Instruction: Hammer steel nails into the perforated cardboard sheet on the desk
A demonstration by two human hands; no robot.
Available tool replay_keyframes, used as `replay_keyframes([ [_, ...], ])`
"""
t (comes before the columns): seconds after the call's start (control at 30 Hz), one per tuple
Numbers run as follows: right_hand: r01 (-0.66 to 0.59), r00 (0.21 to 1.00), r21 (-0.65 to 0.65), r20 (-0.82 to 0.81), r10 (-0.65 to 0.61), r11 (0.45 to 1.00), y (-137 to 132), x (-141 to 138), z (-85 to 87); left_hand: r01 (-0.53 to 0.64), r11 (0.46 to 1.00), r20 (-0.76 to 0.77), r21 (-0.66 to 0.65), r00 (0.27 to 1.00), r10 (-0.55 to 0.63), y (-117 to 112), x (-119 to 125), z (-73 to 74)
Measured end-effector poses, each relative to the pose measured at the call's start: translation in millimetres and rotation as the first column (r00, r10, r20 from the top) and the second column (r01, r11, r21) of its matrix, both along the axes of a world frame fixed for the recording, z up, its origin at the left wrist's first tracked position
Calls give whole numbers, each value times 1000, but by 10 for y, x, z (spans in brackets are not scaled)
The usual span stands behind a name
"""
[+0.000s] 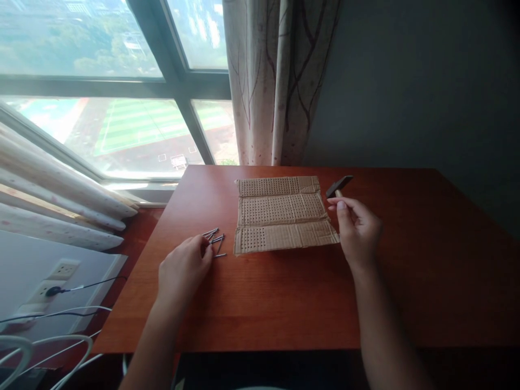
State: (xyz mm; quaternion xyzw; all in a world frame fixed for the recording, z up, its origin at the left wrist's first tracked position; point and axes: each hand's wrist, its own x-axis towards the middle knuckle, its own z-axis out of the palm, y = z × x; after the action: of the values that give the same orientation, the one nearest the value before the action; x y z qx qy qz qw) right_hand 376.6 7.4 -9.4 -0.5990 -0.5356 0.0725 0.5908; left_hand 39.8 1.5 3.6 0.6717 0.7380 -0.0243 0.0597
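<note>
A flat piece of cardboard [282, 214] full of small holes lies in the middle of a reddish wooden table [284, 303]. Several metal nails [215, 239] lie in a loose pile left of the cardboard. My left hand [184, 268] rests on the table with its fingers curled over the nearest nails, touching them. My right hand [357, 230] is at the cardboard's right edge, fingers wrapped round the handle of a small hammer [338, 186] whose dark head points away from me.
A window [101, 86] and a patterned curtain [276, 81] stand behind the table, a grey wall to the right. At the lower left are a wall socket [60, 271] with a plugged cable and white wires.
</note>
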Motion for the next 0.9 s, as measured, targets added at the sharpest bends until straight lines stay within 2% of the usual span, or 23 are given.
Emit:
replay_keyframes([
  [0.27, -9, 1000, 0, -15, 9, 1000, -3, -1, 25, 35, 999, 18, 25, 999, -35, 5, 40, 7],
  [0.53, 11, 1000, -1, -6, -11, 1000, -11, -4, 20, 38, 995, 42, 90, 998, -42, -10, 100, -50],
  [0.7, 10, 1000, -16, 0, -10, 1000, -28, -14, 41, 33, 998, 46, 60, 998, -36, 0, 148, -17],
  [0.9, 17, 1000, -25, 10, -16, 1000, -24, -22, 57, 50, 998, -30, 26, 998, -49, 38, 186, 11],
])
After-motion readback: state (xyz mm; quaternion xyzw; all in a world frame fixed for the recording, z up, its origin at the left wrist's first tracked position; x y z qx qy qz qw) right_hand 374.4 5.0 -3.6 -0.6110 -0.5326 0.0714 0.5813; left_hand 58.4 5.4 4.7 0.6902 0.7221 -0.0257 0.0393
